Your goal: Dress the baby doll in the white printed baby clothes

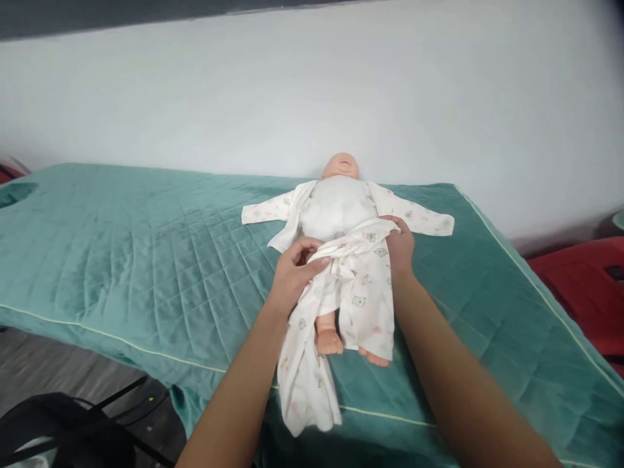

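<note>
A baby doll [341,168] lies on its back, its head toward the wall and its arms spread. It wears a white printed jacket [407,211], which is open over a plain white torso [336,201]. Printed baby pants [368,286] lie across its lower body. My left hand [296,272] pinches the waistband on the left, while my right hand [400,250] grips its right end, fingers partly hidden by the cloth. One foot [373,357] pokes out below the right pant leg. The other foot [329,341] is bare, beside the loose left pant leg [307,396] hanging toward the front edge.
A green quilted cover [146,260] with pale piping spreads under the doll. Behind it rises a white wall [244,97]. Red chairs [580,286] stand at the right, and a black object with thin bars [63,429] is at the lower left.
</note>
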The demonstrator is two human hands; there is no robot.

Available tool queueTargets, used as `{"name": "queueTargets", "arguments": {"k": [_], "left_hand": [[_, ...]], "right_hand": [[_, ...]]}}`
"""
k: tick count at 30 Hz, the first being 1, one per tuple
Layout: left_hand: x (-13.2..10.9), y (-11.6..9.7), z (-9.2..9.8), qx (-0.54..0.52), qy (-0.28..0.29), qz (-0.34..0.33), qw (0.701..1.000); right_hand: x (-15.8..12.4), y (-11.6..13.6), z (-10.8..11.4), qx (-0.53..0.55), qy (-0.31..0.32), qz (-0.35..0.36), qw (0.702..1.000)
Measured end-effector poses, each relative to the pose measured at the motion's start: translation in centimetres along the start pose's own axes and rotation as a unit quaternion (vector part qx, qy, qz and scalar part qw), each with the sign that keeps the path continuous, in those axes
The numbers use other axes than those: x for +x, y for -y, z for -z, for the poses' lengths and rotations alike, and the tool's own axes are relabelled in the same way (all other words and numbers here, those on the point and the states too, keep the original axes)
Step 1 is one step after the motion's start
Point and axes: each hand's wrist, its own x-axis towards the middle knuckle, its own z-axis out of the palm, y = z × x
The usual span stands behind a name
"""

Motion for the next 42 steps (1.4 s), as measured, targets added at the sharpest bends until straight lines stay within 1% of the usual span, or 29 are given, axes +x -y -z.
{"name": "queueTargets", "arguments": {"k": [2, 3, 5, 7, 8, 10, 13, 15, 17, 21, 23, 25, 27, 29, 31, 34, 36, 39, 42], "left_hand": [[0.0, 0.0, 0.1, 0.0, -0.004, 0.002, 1.0], [0.0, 0.1, 0.1, -0.001, -0.007, 0.004, 1.0], [0.0, 0.1, 0.1, -0.006, -0.013, 0.007, 1.0], [-0.1, 0.1, 0.1, -0.016, -0.016, 0.014, 1.0], [-0.1, 0.2, 0.1, -0.021, -0.017, 0.018, 0.999], [-0.1, 0.2, 0.2, -0.03, -0.024, 0.024, 0.999], [-0.1, 0.2, 0.3, -0.04, -0.046, 0.026, 0.998], [-0.2, 0.1, 0.2, -0.049, -0.056, 0.028, 0.997], [-0.2, 0.0, 0.2, -0.062, -0.064, 0.03, 0.996], [-0.2, -0.1, 0.1, -0.091, -0.063, 0.043, 0.993], [-0.2, 0.0, 0.2, -0.116, -0.063, 0.051, 0.99], [-0.1, 0.2, 0.3, -0.14, -0.071, 0.052, 0.986], [-0.1, 0.4, 0.4, -0.137, -0.073, 0.048, 0.987], [-0.1, 0.5, 0.4, -0.103, -0.061, 0.037, 0.992], [-0.3, 0.5, 0.4, -0.057, -0.046, 0.006, 0.997], [-0.5, 0.4, 0.4, 0.021, -0.018, -0.064, 0.998], [-0.5, 0.4, 0.4, 0.091, 0.001, -0.096, 0.991], [-0.5, 0.4, 0.2, 0.182, 0.0, -0.094, 0.979], [-0.3, 0.6, 0.1, 0.179, -0.018, -0.074, 0.981]], "right_hand": [[-0.1, -0.6, 0.1, 0.011, 0.021, 0.004, 1.0], [-0.3, -0.9, 0.2, 0.01, 0.024, 0.027, 0.999], [-0.6, -1.3, 0.3, -0.007, 0.018, 0.109, 0.994], [-1.0, -1.4, 0.4, -0.027, 0.022, 0.197, 0.98], [-1.2, -1.4, 0.6, -0.034, 0.033, 0.231, 0.972], [-1.6, -1.1, 1.0, -0.037, 0.078, 0.271, 0.959], [-2.1, -0.5, 2.0, -0.036, 0.193, 0.286, 0.938], [-2.4, -0.1, 2.7, -0.063, 0.261, 0.287, 0.92], [-2.7, 0.3, 3.2, -0.114, 0.296, 0.292, 0.902], [-3.1, 0.8, 3.7, -0.198, 0.34, 0.313, 0.864], [-3.1, 0.9, 3.8, -0.212, 0.332, 0.316, 0.863], [-3.2, 1.0, 3.9, -0.217, 0.308, 0.311, 0.872], [-3.4, 1.1, 4.1, -0.224, 0.309, 0.296, 0.876], [-3.7, 1.1, 4.3, -0.227, 0.33, 0.275, 0.874], [-4.2, 0.9, 4.4, -0.222, 0.329, 0.279, 0.875], [-5.0, 0.2, 4.4, -0.206, 0.284, 0.324, 0.878], [-5.4, -0.3, 4.4, -0.195, 0.259, 0.335, 0.885], [-5.3, -0.6, 4.1, -0.186, 0.235, 0.323, 0.898], [-4.6, -0.5, 3.5, -0.23, 0.221, 0.315, 0.894]]}}
